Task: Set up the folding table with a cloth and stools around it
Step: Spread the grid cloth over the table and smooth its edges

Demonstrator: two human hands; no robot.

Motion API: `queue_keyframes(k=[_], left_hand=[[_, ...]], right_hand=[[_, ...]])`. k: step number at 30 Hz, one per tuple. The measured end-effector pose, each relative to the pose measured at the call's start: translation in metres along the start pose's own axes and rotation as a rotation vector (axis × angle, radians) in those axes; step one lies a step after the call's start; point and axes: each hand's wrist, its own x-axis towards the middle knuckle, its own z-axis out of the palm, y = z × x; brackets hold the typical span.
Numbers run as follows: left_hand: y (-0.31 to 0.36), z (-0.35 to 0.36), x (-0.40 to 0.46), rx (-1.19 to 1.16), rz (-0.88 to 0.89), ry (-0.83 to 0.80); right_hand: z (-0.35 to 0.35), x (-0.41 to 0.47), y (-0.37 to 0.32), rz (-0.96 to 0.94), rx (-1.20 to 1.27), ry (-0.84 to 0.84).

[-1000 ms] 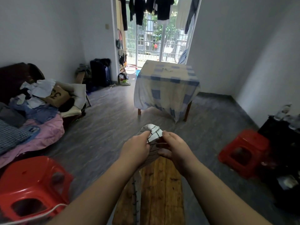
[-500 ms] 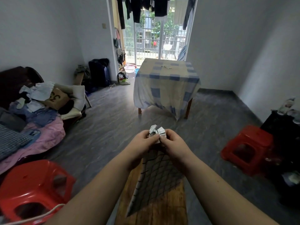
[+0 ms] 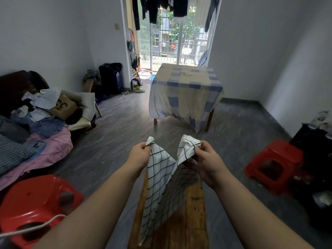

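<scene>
A white cloth with a black grid (image 3: 159, 180) hangs between my hands above a wooden bench (image 3: 186, 221). My left hand (image 3: 140, 155) pinches one corner and my right hand (image 3: 204, 160) pinches the other, the two held apart. Further back stands the table (image 3: 185, 94), draped with a cream and blue checked cloth. One red plastic stool (image 3: 36, 205) sits at the lower left, a second red stool (image 3: 274, 162) at the right.
A bed (image 3: 36, 126) piled with clothes and pillows runs along the left wall. A dark cabinet (image 3: 316, 159) with bottles stands at the right edge. Luggage (image 3: 110, 80) and basins sit by the balcony door. A white cable (image 3: 32, 229) crosses the left stool.
The cloth was bunched between both hands held together; my hands have since drawn apart, each keeping a corner, and the cloth has unfolded downward over the bench.
</scene>
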Motion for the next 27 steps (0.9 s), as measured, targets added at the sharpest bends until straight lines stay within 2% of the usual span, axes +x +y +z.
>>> queue_keyframes(k=[2, 5, 10, 14, 20, 22, 27], left_hand=[[-0.007, -0.008, 0.007, -0.018, -0.028, -0.021], [-0.01, -0.017, 0.008, -0.091, -0.106, -0.152], [0.003, -0.022, -0.006, 0.062, 0.063, -0.257], [0.014, -0.021, -0.022, -0.094, 0.094, -0.502], [0.003, -0.01, -0.034, -0.083, 0.106, -0.663], [-0.005, -0.007, -0.038, -0.005, 0.173, -0.614], [-0.017, 0.003, -0.047, 0.098, 0.281, -0.34]], right_hand=[[0.003, 0.0, -0.005, -0.018, 0.061, -0.022], [0.008, 0.0, -0.005, -0.053, 0.07, -0.035], [0.015, -0.002, 0.01, -0.044, -0.023, -0.035], [0.016, -0.005, 0.024, -0.063, -0.073, -0.079], [0.019, -0.009, 0.044, -0.1, -0.222, -0.157], [0.018, -0.01, 0.05, -0.083, -0.248, -0.177], [0.011, -0.011, 0.061, -0.072, -0.358, -0.211]])
